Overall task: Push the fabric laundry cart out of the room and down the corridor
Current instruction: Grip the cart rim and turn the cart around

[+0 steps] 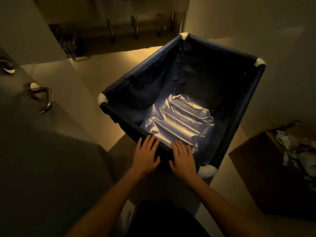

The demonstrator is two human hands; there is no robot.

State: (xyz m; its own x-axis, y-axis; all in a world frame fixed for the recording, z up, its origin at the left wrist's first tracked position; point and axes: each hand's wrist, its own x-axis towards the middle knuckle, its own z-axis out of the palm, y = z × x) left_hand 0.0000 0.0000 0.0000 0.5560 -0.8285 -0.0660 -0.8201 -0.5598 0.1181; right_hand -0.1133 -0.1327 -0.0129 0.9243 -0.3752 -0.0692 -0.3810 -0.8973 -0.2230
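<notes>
The dark blue fabric laundry cart [142,69] fills the middle of the view, a square frame with white corner caps. It is empty inside, and light falls on its shiny crumpled bottom. My left hand [147,155] lies flat on the cart's near rim, fingers spread. My right hand [183,157] rests on the same rim just to the right, fingers also extended over the edge. Neither hand is curled around the rail.
A door with a metal lever handle [43,98] stands close on the left. A wall runs along the right. An open cardboard box [266,170] of crumpled items sits at the lower right. Metal handles [135,28] line a dim cabinet front ahead.
</notes>
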